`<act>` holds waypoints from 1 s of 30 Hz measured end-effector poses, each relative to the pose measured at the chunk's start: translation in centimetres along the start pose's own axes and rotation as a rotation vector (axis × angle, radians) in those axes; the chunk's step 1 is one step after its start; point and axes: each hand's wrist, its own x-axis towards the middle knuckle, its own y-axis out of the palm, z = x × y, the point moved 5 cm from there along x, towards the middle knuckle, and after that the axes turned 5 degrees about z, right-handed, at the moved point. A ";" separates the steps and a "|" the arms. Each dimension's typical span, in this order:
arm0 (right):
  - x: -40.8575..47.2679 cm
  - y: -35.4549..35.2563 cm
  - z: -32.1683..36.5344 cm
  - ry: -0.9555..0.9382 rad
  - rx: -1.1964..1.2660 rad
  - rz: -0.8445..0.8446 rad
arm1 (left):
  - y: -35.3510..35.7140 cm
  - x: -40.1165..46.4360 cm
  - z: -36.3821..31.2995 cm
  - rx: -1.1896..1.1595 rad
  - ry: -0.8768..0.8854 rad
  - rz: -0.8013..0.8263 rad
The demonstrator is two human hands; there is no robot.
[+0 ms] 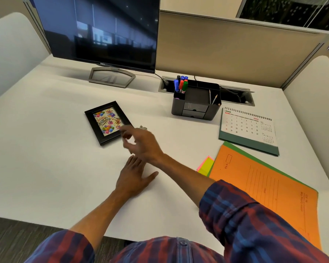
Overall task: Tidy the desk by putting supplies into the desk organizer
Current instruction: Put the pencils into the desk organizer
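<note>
Presently my left hand (134, 179) rests flat on the desk (46, 149), fingers straight. My right hand (141, 143) hovers at frame centre, fingers loosely spread, beside the picture frame (106, 122).

Head cam, looks fwd & down, close over desk (55, 168).

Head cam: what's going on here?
A person is tidying a white desk. The right hand, blurred, reaches over toward the picture frame and a small metal item beside it, holding nothing. The left hand rests flat on the desk. The desk organizer already holds markers and a pencil.
</note>
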 end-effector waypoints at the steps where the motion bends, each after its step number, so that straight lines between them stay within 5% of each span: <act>1: 0.1 -1.2 -0.6 0.036 0.015 -0.043 | -0.5 -0.1 -0.7 -0.002 0.087 -0.055; 18: -2.8 -24.9 -13.4 0.374 -0.138 -0.791 | -0.3 0.1 -1.0 -0.026 0.173 -0.100; 30: -3.1 -26.2 -17.7 0.537 -0.311 -0.625 | -0.2 0.1 -1.0 -0.016 0.168 -0.104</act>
